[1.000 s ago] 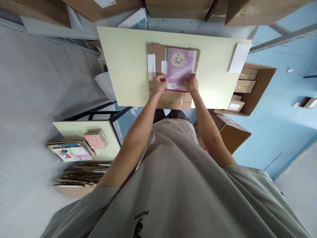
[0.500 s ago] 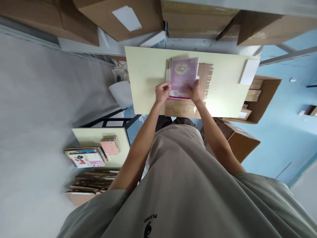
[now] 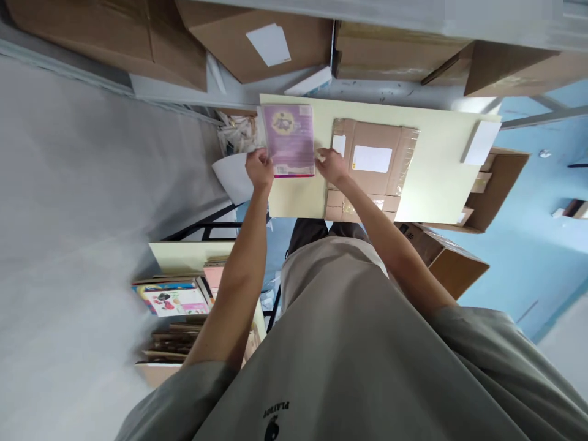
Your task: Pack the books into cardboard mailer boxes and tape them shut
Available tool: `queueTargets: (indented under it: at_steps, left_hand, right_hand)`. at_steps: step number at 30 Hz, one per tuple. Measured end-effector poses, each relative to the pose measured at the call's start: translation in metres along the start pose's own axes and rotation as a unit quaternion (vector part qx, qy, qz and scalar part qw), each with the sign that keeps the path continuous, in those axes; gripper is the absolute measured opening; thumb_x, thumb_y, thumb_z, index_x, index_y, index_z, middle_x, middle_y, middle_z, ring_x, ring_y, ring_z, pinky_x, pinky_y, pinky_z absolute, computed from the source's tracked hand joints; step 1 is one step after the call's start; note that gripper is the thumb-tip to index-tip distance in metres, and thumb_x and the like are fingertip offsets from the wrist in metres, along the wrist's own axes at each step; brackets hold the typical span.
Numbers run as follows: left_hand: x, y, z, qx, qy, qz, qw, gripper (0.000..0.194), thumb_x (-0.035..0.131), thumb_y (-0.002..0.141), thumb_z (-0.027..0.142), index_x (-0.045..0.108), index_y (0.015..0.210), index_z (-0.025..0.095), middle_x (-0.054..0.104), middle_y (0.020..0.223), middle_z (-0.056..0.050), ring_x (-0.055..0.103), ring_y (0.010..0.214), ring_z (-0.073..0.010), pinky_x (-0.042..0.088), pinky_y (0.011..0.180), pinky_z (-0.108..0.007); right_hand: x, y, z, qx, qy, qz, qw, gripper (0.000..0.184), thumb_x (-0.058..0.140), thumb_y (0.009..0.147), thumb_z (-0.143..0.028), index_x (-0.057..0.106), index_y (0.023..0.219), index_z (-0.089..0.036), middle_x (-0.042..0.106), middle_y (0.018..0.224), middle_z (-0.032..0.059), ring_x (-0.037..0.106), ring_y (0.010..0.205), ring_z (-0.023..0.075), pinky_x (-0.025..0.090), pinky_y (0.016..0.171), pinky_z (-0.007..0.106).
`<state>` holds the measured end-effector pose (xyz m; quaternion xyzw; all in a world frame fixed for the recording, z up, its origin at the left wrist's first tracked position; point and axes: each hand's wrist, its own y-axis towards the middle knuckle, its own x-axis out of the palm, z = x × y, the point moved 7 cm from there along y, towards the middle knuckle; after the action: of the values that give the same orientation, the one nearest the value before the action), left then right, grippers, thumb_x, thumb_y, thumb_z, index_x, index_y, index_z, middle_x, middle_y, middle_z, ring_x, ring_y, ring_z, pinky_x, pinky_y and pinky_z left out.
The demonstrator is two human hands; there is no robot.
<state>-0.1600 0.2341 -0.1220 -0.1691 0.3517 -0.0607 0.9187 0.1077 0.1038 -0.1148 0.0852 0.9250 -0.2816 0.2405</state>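
Note:
A purple book (image 3: 290,141) with a pale round picture is at the left end of the cream tabletop (image 3: 294,199). My left hand (image 3: 260,168) is closed at its lower left edge, fingers curled. At the lower right edge, my right hand (image 3: 332,165) pinches the book with its fingertips. Just right of the book, partly under my right wrist, lies a flat cardboard piece (image 3: 372,138). It bears a white label (image 3: 372,158) and shiny tape along its right side.
Cardboard boxes (image 3: 395,52) line the shelf behind the table. A white box (image 3: 480,142) lies at the tabletop's right end. Low on my left are stacked books (image 3: 177,300) and folded cardboard (image 3: 177,343). An open carton (image 3: 503,190) stands at right.
The purple book has moved left, off the cardboard piece, with both hands. The white label on the cardboard is now uncovered. The whole view has shifted slightly.

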Motion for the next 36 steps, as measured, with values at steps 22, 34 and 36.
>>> queueTargets:
  at_steps: [22,34,36]
  left_hand:
    - [0.118,-0.183,0.059,-0.094,-0.073,-0.133,0.984,0.015,0.086,0.088,0.030,0.072,0.086,0.024,0.081,0.085,-0.002,0.080,0.094,-0.0221,0.064,0.099,-0.035]
    - [0.017,-0.245,0.243,0.205,-0.109,-0.102,0.967,0.031,0.074,0.112,0.058,0.078,0.109,0.027,0.085,0.111,-0.007,0.084,0.110,-0.0250,0.070,0.097,-0.035]
    - [0.007,-0.265,0.273,0.261,-0.095,-0.115,0.954,0.031,0.073,0.113,0.059,0.079,0.110,0.029,0.084,0.117,-0.008,0.084,0.113,-0.0260,0.071,0.098,-0.036]
  right_hand:
    - [-0.215,-0.137,0.178,0.174,0.120,0.247,0.946,0.008,0.071,0.091,-0.032,0.064,0.091,-0.026,0.079,0.099,0.0082,0.075,0.096,0.0245,0.066,0.102,0.048]
    - [-0.266,-0.187,0.137,0.064,0.366,0.169,0.913,0.057,0.091,0.070,-0.075,0.060,0.087,-0.030,0.057,0.080,-0.0028,0.058,0.075,0.0186,0.055,0.072,0.034]
    - [-0.265,-0.196,0.133,0.047,0.386,0.153,0.908,0.057,0.095,0.066,-0.071,0.060,0.086,-0.030,0.061,0.082,-0.0024,0.062,0.078,0.0190,0.058,0.076,0.034]
